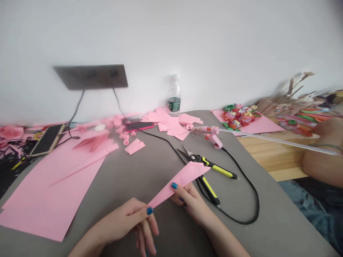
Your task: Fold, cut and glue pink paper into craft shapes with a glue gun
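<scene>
The left hand (120, 223) and right hand (191, 205) pinch opposite ends of a tapered strip of pink paper (178, 184) above the grey worktop (134, 178). Just beyond the strip lie yellow-and-black snips (206, 171), their blades open. Farther beyond it stand a pink hot glue gun (210, 134) and a heap of cut pink paper squares (171, 123). Left of the strip spreads a large pink paper sheet (53, 189).

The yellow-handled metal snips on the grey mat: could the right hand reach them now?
Probably yes: the right hand lies beside the snips, with only the pink paper strip it holds in between.
</scene>
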A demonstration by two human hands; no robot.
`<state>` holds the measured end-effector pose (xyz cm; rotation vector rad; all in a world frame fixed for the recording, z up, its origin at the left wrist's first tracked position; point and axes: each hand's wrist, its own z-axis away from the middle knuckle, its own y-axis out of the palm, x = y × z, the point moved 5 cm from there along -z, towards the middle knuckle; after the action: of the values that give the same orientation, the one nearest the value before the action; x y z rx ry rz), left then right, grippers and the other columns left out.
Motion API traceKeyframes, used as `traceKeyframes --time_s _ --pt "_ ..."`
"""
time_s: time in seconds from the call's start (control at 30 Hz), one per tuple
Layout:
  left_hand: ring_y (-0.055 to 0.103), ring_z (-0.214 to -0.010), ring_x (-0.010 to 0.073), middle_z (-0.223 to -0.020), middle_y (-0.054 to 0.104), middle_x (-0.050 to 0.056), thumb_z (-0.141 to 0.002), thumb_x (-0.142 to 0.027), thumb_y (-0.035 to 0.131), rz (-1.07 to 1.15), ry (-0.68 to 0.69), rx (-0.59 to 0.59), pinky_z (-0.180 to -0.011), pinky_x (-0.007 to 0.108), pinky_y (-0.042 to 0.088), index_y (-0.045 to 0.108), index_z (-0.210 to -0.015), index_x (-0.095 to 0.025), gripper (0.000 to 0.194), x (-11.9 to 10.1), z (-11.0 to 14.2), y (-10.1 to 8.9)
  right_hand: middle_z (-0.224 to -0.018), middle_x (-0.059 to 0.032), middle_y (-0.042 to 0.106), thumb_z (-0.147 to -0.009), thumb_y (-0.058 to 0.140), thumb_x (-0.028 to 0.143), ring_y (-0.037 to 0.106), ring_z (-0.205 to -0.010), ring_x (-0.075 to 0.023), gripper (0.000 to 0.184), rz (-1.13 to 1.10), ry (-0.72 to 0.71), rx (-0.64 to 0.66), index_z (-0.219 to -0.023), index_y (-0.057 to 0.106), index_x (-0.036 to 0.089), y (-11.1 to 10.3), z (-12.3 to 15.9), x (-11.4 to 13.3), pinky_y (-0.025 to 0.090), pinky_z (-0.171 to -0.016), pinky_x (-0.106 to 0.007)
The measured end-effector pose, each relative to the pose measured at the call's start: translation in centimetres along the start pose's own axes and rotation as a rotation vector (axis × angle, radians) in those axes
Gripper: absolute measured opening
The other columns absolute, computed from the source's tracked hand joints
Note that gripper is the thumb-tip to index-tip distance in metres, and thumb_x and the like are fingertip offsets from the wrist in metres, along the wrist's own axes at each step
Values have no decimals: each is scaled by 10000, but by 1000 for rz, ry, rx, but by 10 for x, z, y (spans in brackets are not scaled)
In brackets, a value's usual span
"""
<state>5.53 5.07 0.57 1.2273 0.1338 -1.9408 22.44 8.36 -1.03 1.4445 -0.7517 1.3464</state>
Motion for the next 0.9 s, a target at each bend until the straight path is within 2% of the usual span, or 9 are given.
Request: traceKeyframes --time_s 0.1,0.23,0.3,0.37,0.5,0.57,0.67,0.77,0.9 --pt "619 -401 148 -679 778 151 -896 -749 489 7 12 -17 -445 217 395 625 -744 -143 640 4 7 0 -540 78 288 -898 563 707 230 -520 -87 611 36 0 9 -575 372 224 4 3 5 191 -505 -265" --pt "648 -440 155 -746 790 163 -876 -765 504 8 -24 -35 -466 226 417 644 -788 -132 654 11 9 0 -594 60 378 -903 606 648 302 -571 -102 513 132 32 56 -673 501 201 14 8 11 249 -525 -251" --pt "690 -510 158 -805 796 155 -854 -754 556 -1 -32 -116 -499 217 435 659 -879 -129 633 12 9 -7 -574 66 340 -913 570 671 271 -548 -96 551 132 38 27 -635 446 211 12 8 9 219 -508 -257" --pt "707 -576 158 -852 788 131 -831 -722 620 -42 20 -250 -534 220 469 666 -997 -136 610 9 11 -18 -547 79 290 -901 551 711 226 -516 -87 594 76 19 -37 -603 372 229 6 6 6 181 -494 -269" --pt "677 -639 156 -900 725 66 -773 -536 770 -187 224 -520 -543 244 533 663 -1171 -182 544 0 24 -40 -506 96 249 -852 602 732 198 -476 -73 632 -26 6 -83 -565 320 245 1 -3 3 149 -488 -286" --pt "657 -633 143 -850 690 31 -786 -416 771 -287 351 -611 -521 223 531 705 -1106 -209 387 -4 31 -46 -486 105 229 -834 616 736 176 -460 -66 647 -56 20 -95 -549 295 252 3 -7 4 132 -486 -289" --pt "640 -618 115 -761 658 -1 -866 -265 678 -555 617 -751 -538 183 520 749 -899 -234 83 -17 45 -48 -462 116 216 -794 635 755 158 -432 -57 654 -83 49 -114 -546 288 259 8 -12 8 119 -467 -284" --pt "650 -646 94 -786 667 -13 -900 -154 637 -843 855 -894 -606 157 520 732 -879 -250 137 -29 56 -44 -448 121 219 -764 669 744 158 -413 -49 641 -94 95 -126 -544 313 258 11 -17 12 106 -447 -278" --pt "661 -691 90 -840 657 -4 -929 -107 613 -1049 985 -1010 -649 154 516 707 -926 -237 161 -37 62 -43 -446 125 236 -739 680 759 144 -424 -44 632 -105 160 -133 -559 356 248 13 -27 16 103 -444 -267"
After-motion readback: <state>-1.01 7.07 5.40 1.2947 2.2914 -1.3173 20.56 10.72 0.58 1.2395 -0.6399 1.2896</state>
